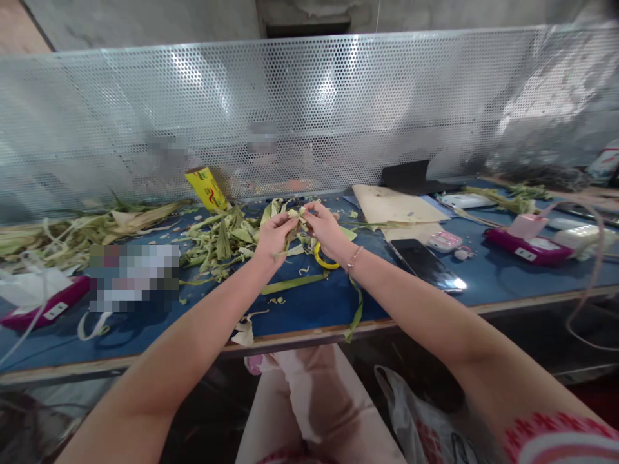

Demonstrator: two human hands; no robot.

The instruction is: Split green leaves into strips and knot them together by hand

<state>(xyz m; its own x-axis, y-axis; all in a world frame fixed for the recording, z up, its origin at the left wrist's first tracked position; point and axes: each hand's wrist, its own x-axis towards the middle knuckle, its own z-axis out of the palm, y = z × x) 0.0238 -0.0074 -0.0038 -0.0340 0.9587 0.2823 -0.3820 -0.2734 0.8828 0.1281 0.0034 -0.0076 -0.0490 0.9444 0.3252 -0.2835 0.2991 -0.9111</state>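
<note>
Over the blue table, my left hand [276, 236] and my right hand [324, 227] are close together, fingers pinched on a small pale-green piece of corn husk [300, 220] between them. The fingers cover part of the piece. Just below my right hand, a yellow ring-shaped handle [327, 263] shows; whatever it belongs to is hidden. To the left of my left hand lies a heap of twisted green husk pieces [225, 241]. Nearer to me, a flat green husk strip [294, 283] lies on the table, and another strip [356, 312] hangs over its front edge.
A yellow packet [207, 189] leans by the perforated metal screen [309, 116]. At left are long dry husks [120, 222] and a magenta power strip [53, 306]. At right lie a black phone [428, 264], tan paper [394, 205], a pink case [445, 240] and another magenta power strip [527, 248].
</note>
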